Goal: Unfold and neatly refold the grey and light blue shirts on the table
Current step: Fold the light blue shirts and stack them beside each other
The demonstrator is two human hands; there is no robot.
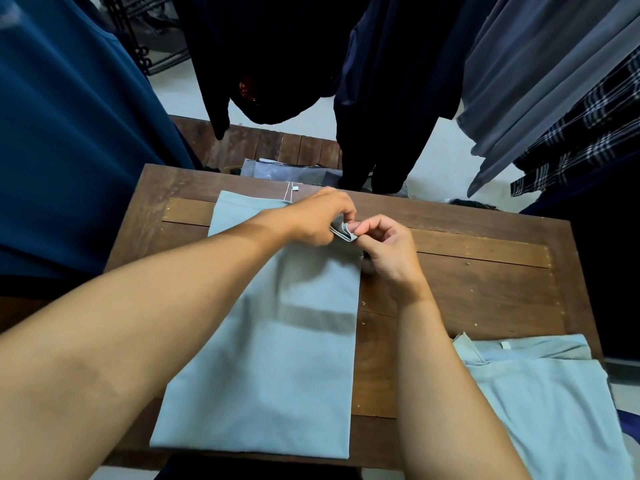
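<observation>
A pale grey-green shirt point(270, 368) lies folded into a long narrow strip down the middle of the wooden table point(467, 285), reaching from the far edge to the near edge. At its far right corner, my left hand point(318, 220) and my right hand point(384, 247) both pinch a small bunch of layered fabric, lifted slightly off the table. A second shirt, light blue point(547, 396), lies roughly folded at the table's near right corner, collar end up, partly hanging over the edge.
Dark and grey garments hang over the far side of the table, with a plaid one point(588, 133) at the right. A blue garment point(69, 133) hangs at the left. A small white tag point(295, 187) lies at the far edge. Bare wood shows right of the folded shirt.
</observation>
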